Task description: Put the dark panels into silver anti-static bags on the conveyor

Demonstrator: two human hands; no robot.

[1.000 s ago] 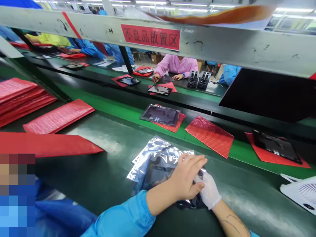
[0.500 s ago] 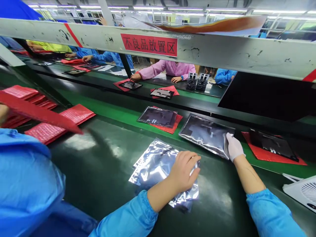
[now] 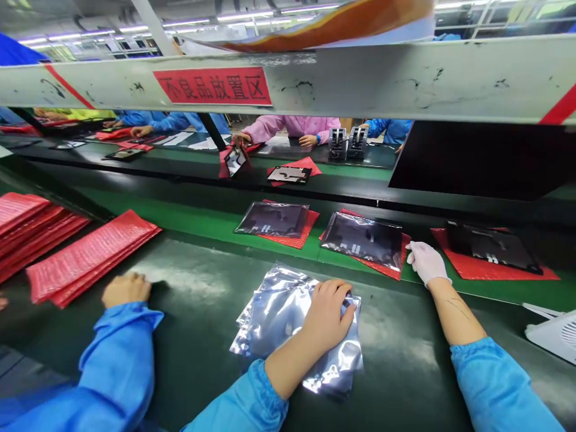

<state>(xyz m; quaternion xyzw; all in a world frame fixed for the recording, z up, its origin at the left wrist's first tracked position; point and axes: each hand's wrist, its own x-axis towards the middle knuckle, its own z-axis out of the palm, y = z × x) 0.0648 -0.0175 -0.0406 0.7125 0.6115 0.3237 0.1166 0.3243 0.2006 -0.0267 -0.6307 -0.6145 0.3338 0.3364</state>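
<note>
My left hand (image 3: 327, 312) is bare and lies over a loose stack of silver antistatic bags (image 3: 274, 324) on the dark green bench. Its fingers curl round the right edge of the top bag, the thumb set below them. My right hand (image 3: 425, 263), in a white glove, is open beside a bagged dark panel (image 3: 362, 240) on the green belt. The glove's fingertips are at the corner of the red bubble bag (image 3: 393, 273) under that panel, with no visible grip on it.
Another bagged panel (image 3: 274, 219) lies left on the belt, and a dark panel (image 3: 495, 249) right. Red bubble bags (image 3: 94, 252) are stacked at left near a co-worker's hand (image 3: 126, 289). A shelf beam (image 3: 360, 84) crosses overhead; a white device (image 3: 555, 333) stands at right.
My right hand has lowered the bagged panel flat onto a red bubble bag and let go. My left hand has stayed on the silver bags. The co-worker's red bag is out of the air.
</note>
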